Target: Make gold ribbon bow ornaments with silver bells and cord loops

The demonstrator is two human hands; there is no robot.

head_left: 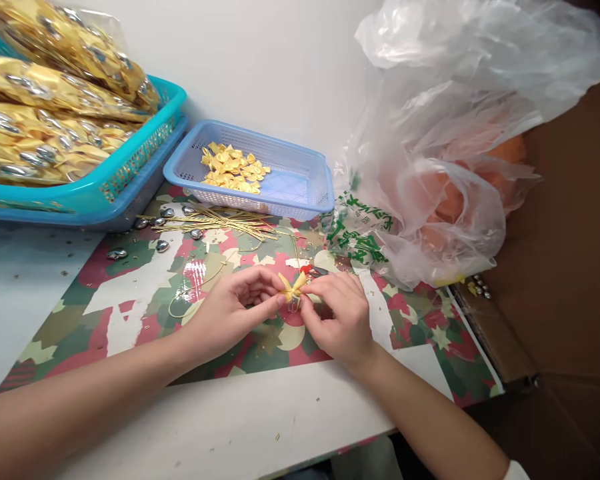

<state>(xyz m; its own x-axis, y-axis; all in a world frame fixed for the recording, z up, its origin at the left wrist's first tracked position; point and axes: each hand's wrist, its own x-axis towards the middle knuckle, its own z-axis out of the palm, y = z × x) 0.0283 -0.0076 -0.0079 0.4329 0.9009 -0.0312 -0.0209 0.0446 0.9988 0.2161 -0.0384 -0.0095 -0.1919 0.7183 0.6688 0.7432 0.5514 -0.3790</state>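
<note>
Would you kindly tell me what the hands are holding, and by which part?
A small yellow bow-like piece: the left hand holds its left edge, the right hand its right edge, both with fingertips.

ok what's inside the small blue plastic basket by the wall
The small blue plastic basket holds folded, shiny yellow ribbon pieces, piled toward its left end; its bare floor shows at right. Whatever lies beneath the pile is covered.

At the left, a turquoise basket [169, 100] sits on a blue basket [133, 197], holding clear packets [45, 143] of gold ribbon and silver beads. To the right, a crumpled translucent plastic bag [385, 180] (it carries green lettering [357, 248]) shows something orange [503, 163] within, beside brown cardboard [570, 233]. A pale wall [260, 60] rises behind the worktop [230, 420].
</note>
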